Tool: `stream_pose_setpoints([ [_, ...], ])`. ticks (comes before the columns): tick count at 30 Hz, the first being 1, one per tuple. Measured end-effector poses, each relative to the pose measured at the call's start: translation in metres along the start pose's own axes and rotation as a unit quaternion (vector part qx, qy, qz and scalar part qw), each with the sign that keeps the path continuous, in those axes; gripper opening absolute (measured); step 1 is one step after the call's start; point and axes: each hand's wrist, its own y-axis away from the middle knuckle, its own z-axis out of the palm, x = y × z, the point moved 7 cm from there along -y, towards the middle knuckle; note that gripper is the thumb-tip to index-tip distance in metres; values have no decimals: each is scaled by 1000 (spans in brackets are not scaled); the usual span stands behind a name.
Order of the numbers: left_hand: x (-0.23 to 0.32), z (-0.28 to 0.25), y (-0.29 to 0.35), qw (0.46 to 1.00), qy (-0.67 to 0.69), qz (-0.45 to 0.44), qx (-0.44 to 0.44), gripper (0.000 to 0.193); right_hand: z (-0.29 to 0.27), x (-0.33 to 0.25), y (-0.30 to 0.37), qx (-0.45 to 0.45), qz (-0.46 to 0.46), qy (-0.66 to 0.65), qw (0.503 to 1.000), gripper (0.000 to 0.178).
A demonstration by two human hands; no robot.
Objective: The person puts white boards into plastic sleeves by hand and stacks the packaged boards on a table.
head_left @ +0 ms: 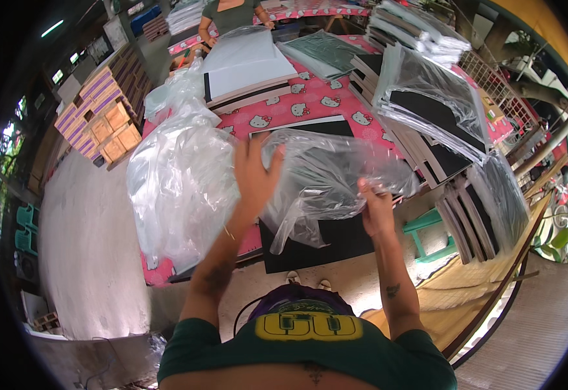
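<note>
A clear plastic bag is stretched between my hands above the table. My right hand pinches the bag's near right edge, thumb on top. At the bag's left end is my left hand, raised with its fingers spread; whether it touches the plastic I cannot tell. Under the bag lies a flat black board, its near edge jutting past the table toward me. Beside my left forearm, a heap of loose clear plastic bags droops over the table's left edge.
The table wears a pink printed cloth. White-topped boards are stacked beyond, and plastic-wrapped boards stand at the right. A green stool is below. Stacked cartons rise at the left. Another person stands across the table.
</note>
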Motion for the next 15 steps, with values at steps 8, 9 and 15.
stream_pose_setpoints([
  [8, 4, 24, 71, 962, 195, -162, -99, 14, 59, -6, 47, -95, -58, 90, 990, 8],
  [9, -1, 15, 70, 971, 172, -160, -55, 14, 54, -9, 51, -107, -81, 107, 985, 7],
  [15, 32, 12, 84, 987, 96, -116, -63, 15, 80, 3, 80, -238, 15, -124, 963, 44],
])
